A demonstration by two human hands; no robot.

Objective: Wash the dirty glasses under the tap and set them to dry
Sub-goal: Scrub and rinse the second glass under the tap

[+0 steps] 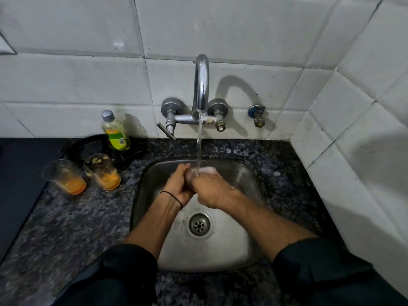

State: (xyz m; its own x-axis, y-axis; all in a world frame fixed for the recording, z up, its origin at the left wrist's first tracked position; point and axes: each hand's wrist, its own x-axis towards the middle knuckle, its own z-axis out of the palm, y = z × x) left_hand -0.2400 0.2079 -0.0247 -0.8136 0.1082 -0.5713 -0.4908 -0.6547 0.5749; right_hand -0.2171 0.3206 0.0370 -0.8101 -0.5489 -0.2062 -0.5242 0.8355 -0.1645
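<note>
Dark sleeves [123, 272] covered both forearms at the near edge of a speckled stone counter [77, 217]. The arms reached over a steel sink [198, 255], above its round drain [199, 224].

Over the far half of the basin the left hand [178, 184], with a black band [171, 195] at the wrist, and the right hand [212, 188] met, touching each other. The fingers of both were curled around a pale sudsy object [208, 170], which was mostly hidden, so it could not be told whether it was a glass. A stream of water [199, 146] fell onto it between the hands.

To the left of the sink, two dirty glasses stood upright on the counter, close together and apart from the hands: the left glass [66, 176] and the right glass [102, 172], each with orange dregs at the bottom.

Behind them a soap bottle [115, 131] with a grey cap stood inside a black pan [88, 146]. The curved tap [201, 82] was mounted on the white tiled wall [88, 74], with a small blue valve [257, 115] to its right.
</note>
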